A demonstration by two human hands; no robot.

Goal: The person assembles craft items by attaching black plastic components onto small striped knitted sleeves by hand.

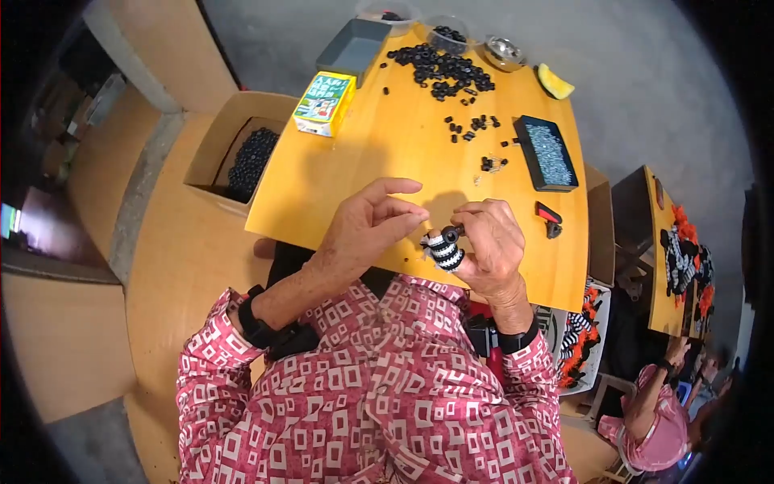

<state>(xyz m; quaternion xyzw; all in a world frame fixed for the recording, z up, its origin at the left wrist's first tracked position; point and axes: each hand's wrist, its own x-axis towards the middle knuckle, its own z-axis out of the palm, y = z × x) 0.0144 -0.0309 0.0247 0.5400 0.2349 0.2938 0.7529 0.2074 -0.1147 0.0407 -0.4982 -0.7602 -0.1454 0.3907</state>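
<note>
Just above the table's near edge, my right hand is closed around a small black-and-white striped piece. A round black part with a hole sits at its upper end, by my fingertips. To the left, my left hand has its thumb and a finger pressed together close to the striped piece, with the forefinger stretched out above. Whatever lies in that pinch, if anything, is too small to make out. Both hands are over the yellow table.
Loose black parts lie at the back, near clear bowls. A black tray of small metal pieces and a red-black tool are on the right. A yellow box stands left; a carton is beyond the edge. Another person sits far right.
</note>
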